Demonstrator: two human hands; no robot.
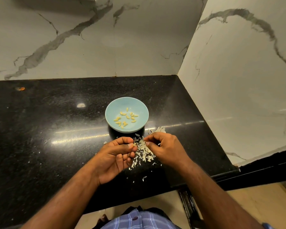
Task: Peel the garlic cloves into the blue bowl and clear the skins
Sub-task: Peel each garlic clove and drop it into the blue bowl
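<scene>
Both forearms reach forward over the black speckled stone counter (40, 129), hands meeting above the pile of papery white garlic skins (143, 153). The left hand (116, 154), palm up with fingers curled, pinches a small pale garlic clove (134, 144); the right hand (163, 146), fingers curled, picks at it. Just beyond, the round pale blue bowl (112, 109) holds peeled yellow cloves (126, 118).

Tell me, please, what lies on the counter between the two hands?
In the head view, a heap of papery garlic skins lies between the left hand and the right hand, just in front of the blue bowl.
</scene>
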